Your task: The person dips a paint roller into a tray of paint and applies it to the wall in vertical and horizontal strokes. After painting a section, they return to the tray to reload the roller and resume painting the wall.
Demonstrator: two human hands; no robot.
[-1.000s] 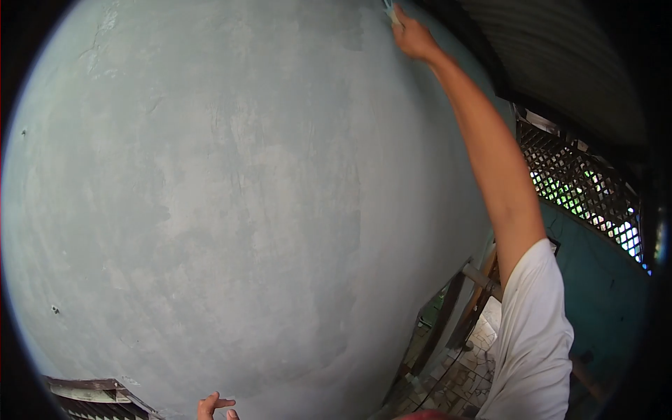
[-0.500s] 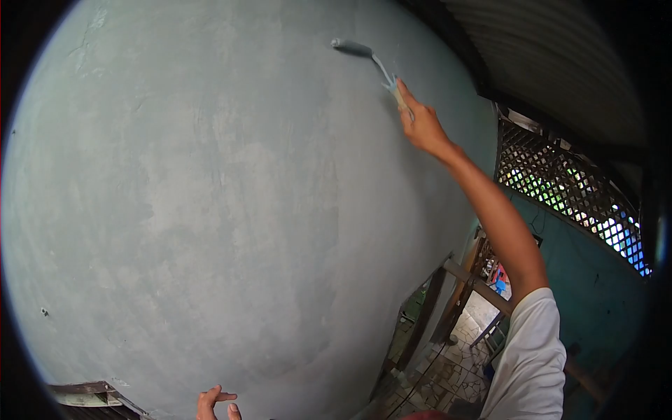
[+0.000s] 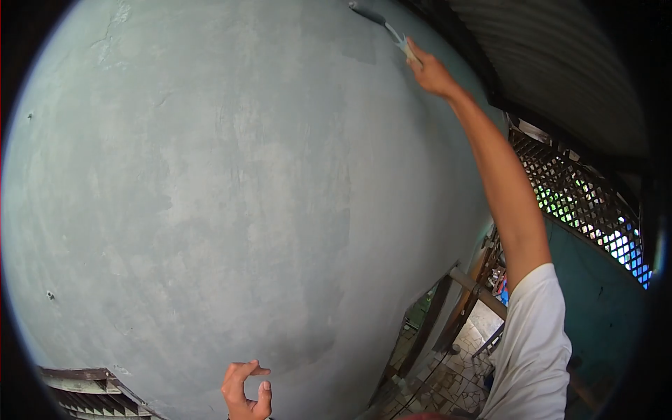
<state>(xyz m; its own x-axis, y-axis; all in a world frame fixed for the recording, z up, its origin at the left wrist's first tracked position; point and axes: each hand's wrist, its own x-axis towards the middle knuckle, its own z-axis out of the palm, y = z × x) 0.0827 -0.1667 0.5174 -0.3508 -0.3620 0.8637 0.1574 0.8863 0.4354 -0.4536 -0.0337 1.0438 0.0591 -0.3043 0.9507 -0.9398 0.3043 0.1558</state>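
My right hand (image 3: 431, 72) is wrapped round the handle of a paint roller (image 3: 368, 13), with the arm stretched high. The grey roller head lies against the upper part of the wall (image 3: 231, 189), near the roof. A darker, wet-looking patch shows just below the roller. My left hand (image 3: 245, 392) is at the bottom of the view, in front of the wall. Its fingers are curled, with a gap between thumb and forefinger and nothing held there.
Corrugated roofing (image 3: 553, 63) slopes down at upper right. Below it are a lattice screen (image 3: 588, 203) and a teal wall (image 3: 602, 294). A wooden beam (image 3: 479, 290) crosses near a tiled floor (image 3: 448, 378). A slatted wooden opening (image 3: 91, 392) sits at lower left.
The roller in my right hand has moved up and slightly right along the wall. My left hand has risen further into view, shifting right. The view has shifted a little.
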